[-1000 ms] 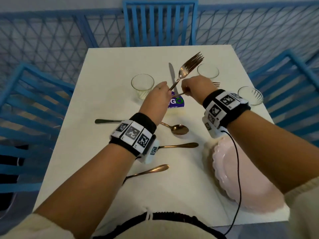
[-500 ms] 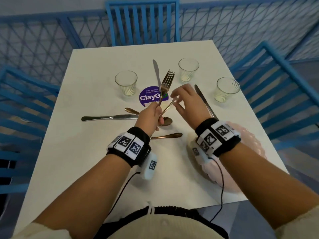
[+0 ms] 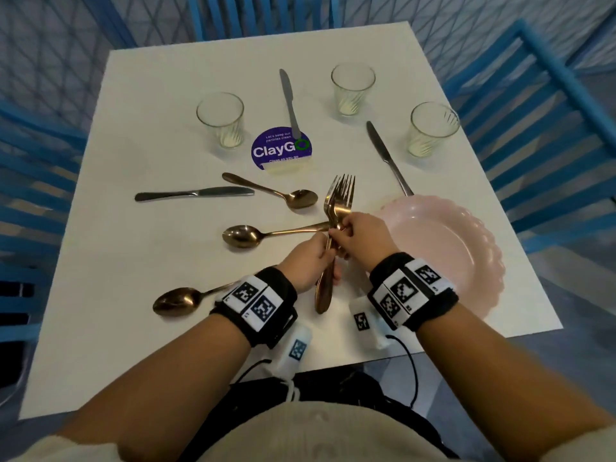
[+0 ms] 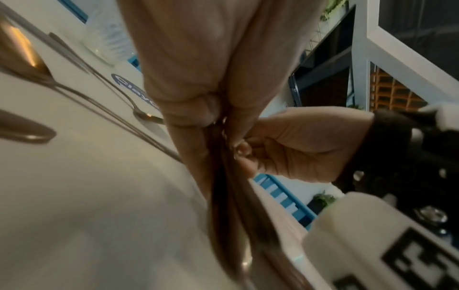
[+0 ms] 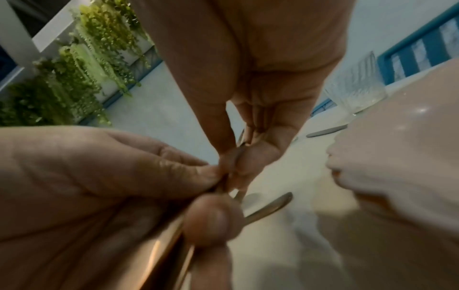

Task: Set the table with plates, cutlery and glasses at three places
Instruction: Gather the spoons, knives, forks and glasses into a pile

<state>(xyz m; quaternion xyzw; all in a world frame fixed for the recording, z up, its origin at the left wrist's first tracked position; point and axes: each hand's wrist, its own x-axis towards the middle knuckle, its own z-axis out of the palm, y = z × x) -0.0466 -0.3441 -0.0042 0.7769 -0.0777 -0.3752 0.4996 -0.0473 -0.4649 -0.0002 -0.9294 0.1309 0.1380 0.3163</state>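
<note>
A bunch of copper forks [image 3: 340, 201] is held upright over the white table [image 3: 133, 328], tines pointing away from me. My left hand [image 3: 328, 253] grips the fork handles [image 4: 231, 206] low down. My right hand [image 3: 338, 230] pinches the same forks just above it, fingers [image 5: 238, 157] curled on the necks. A stack of pink plates [image 3: 443, 248] lies right of the hands. Three glasses [image 3: 220, 120] [image 3: 352, 90] [image 3: 431, 128] stand at the far side. Three knives [image 3: 193, 194] [image 3: 289, 98] [image 3: 386, 155] and three copper spoons [image 3: 276, 193] [image 3: 253, 235] [image 3: 180, 300] lie scattered.
A purple round sticker [image 3: 281, 150] marks the table's middle. Blue slatted chairs [image 3: 540, 95] stand at the left, far and right sides. The table's near edge [image 3: 433, 353] is close below my wrists. Cables hang from both wristbands.
My left hand brought the fork nearer and lower, beside the plates. My right hand, which was reaching with spread fingers, now pinches the forks together with the left.
</note>
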